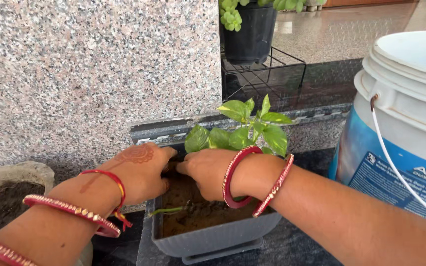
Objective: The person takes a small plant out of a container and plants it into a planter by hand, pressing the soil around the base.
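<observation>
Both hands, left hand (141,170) and right hand (205,170), press curled into soil (198,212) beside the upright seedling (245,130), equally near, holding nothing.

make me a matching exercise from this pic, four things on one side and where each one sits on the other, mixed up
Things:
1. grey planter
2. white bucket
3. black pot
4. left hand

Places:
A. far right of the view, beside the planter
B. at the top, on a wire stand against the granite wall
C. bottom centre, holding soil and a green plant
D. on the soil at the planter's left side, next to the right hand

Pairs: 1-C, 2-A, 3-B, 4-D
</observation>
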